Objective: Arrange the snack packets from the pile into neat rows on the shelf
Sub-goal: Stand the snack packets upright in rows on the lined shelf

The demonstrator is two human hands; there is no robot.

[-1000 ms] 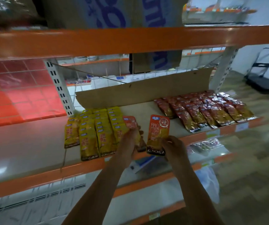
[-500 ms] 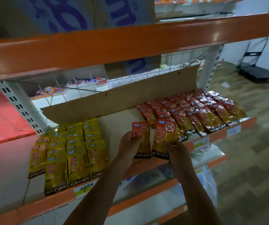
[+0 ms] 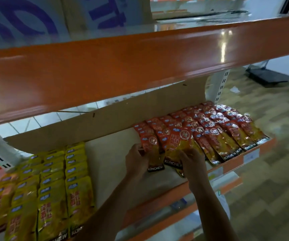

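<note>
Packets (image 3: 177, 145) down at the shelf (image 3: 109, 164), red rows (image 3: 227, 134) just right of your grip: your left hand (image 3: 136, 164) pinches one, your right hand (image 3: 192, 164) grips another. Light, slick, floppy foil, likely; hold the bottom seams.

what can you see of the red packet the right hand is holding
The red packet is glossy plastic: red top with a round white emblem, yellowish snack showing below, black bottom band reading KONCHEW. It lies tilted at the left end of the red rows, gripped low by the right hand, beside a second packet in the left hand.
</note>
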